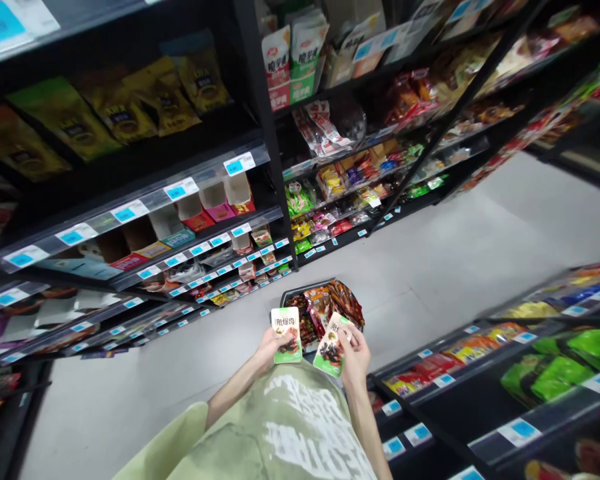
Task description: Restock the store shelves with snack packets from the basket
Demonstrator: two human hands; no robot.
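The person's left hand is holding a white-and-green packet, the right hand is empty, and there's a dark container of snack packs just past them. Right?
Not quite: the right hand isn't empty. The head view shows it holding a second white-and-green packet. The left hand does hold one, and the dark container of snack packs is just past them.

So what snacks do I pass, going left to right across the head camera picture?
Yellow snack bags, white-green packet in the left hand, tilted packet in the right hand, bright green bags.
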